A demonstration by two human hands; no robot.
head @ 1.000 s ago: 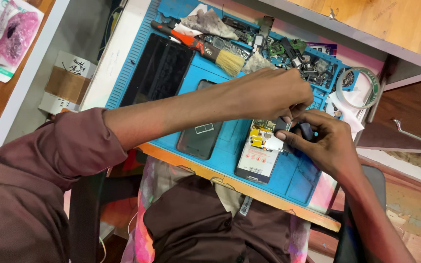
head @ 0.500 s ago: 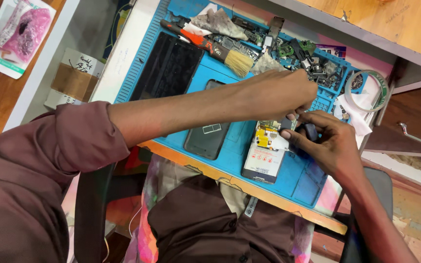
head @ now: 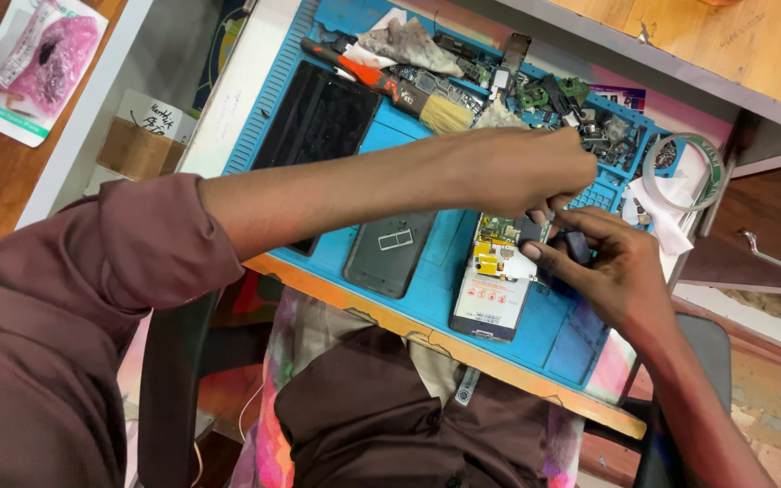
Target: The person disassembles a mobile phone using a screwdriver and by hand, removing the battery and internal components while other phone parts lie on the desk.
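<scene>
An opened phone (head: pixel 492 294) with its battery and circuit board showing lies on the blue work mat (head: pixel 580 348). My left hand (head: pixel 535 167) reaches across from the left, with its fingers curled down and pinched over the top end of the phone. What they pinch is hidden. My right hand (head: pixel 612 267) sits at the phone's upper right corner. Its thumb presses on the phone's top edge and its fingers wrap a small dark object (head: pixel 577 245). A dark grey back cover (head: pixel 390 255) lies just left of the phone.
A black screen panel (head: pixel 318 122) lies at the mat's left. A brush (head: pixel 422 104), a rag and several loose circuit parts (head: pixel 580 113) crowd the far edge. A tape roll (head: pixel 680 167) and white paper lie at the right, next to a wooden drawer (head: pixel 766 244).
Both hands stay at the top of the opened phone and have hardly moved. Only the head view has shifted a little.
</scene>
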